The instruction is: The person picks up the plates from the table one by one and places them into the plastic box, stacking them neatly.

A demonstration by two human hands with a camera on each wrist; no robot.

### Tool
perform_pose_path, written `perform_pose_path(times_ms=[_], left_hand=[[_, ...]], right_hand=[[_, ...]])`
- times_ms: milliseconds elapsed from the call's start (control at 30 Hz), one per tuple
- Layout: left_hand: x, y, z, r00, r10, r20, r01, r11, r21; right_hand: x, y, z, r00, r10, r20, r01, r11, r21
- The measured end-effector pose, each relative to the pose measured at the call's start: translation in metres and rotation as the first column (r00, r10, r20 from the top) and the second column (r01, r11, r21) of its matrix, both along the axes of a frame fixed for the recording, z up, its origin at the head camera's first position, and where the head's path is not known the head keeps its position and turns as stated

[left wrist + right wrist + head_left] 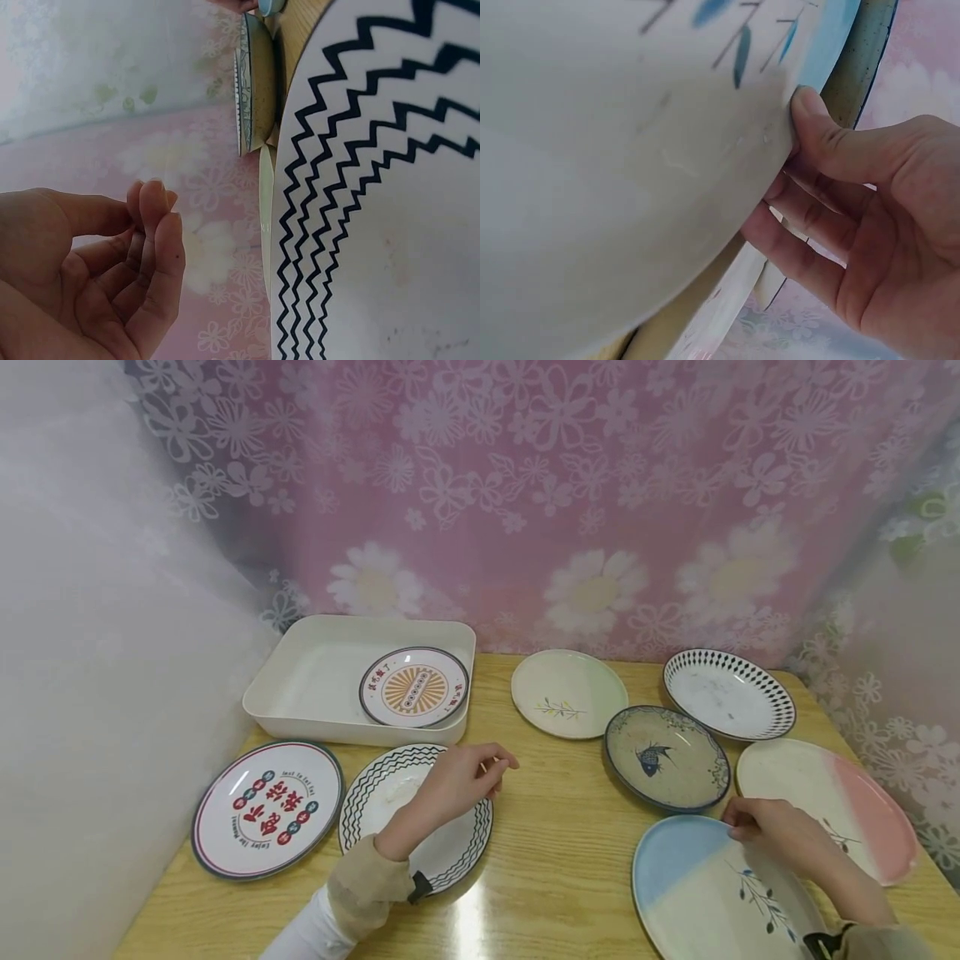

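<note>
My right hand (780,835) pinches the far rim of a blue and cream plate (697,893) with a leaf-sprig design. In the right wrist view, the thumb of that hand (870,210) lies on the plate's edge and the fingers go beneath it. Above a white plate with black zigzag lines (450,852) hovers my left hand (457,781), holding nothing. Its fingers are loosely bent, the thumb close to the fingertips, in the left wrist view, apart from the zigzag plate (397,225).
A white bin (292,727) at the back left holds a round sunburst-print plate (414,687). In front lies a plate with red lettering (232,793). On the right are a green-edged plate (558,681), a fish plate (637,785), a diamond-rimmed dish (720,693) and a pink-edged plate (870,810).
</note>
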State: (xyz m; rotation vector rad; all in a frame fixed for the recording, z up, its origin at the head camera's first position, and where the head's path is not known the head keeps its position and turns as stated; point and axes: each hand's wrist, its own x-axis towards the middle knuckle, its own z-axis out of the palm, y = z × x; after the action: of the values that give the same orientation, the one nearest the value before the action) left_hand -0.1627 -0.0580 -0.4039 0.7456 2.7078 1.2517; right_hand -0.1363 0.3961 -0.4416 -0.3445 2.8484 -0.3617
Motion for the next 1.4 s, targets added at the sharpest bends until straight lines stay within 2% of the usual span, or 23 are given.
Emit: perform_pose_path(times_ms=[333, 600, 833, 1033, 1300, 1400], left_hand=[[-0.001, 0.0, -0.003, 1.0, -0.004, -0.007, 0.004, 1.0, 0.004], [-0.001, -0.001, -0.003, 1.0, 0.005, 0.016, -0.005, 1.0, -0.002], [-0.002, -0.002, -0.003, 1.0, 0.009, 0.013, -0.009, 1.0, -0.005], [-0.002, -0.003, -0.003, 0.999, 0.016, 0.044, -0.017, 1.0, 0.01], [-0.003, -0.003, -0.003, 0.998, 0.027, 0.053, -0.027, 1.0, 0.008], [-0.003, -0.002, -0.003, 0.998, 0.031, 0.056, -0.031, 0.999, 0.007]], right_hand=[[0.004, 0.003, 0.006, 0.999, -0.038, 0.022, 0.037, 0.998, 0.045], [0.005, 0.005, 0.009, 0.999, -0.037, 0.04, 0.035, 0.998, 0.056], [0.004, 0.003, 0.015, 0.999, 0.006, 0.054, -0.009, 0.997, 0.072], [0.005, 0.002, 0.016, 0.995, 0.021, 0.097, -0.027, 0.998, 0.057], [0.006, 0.005, 0.016, 0.988, 0.105, 0.11, -0.102, 0.994, -0.026], [0.007, 0.006, 0.018, 0.986, 0.146, 0.074, -0.142, 0.988, -0.058]])
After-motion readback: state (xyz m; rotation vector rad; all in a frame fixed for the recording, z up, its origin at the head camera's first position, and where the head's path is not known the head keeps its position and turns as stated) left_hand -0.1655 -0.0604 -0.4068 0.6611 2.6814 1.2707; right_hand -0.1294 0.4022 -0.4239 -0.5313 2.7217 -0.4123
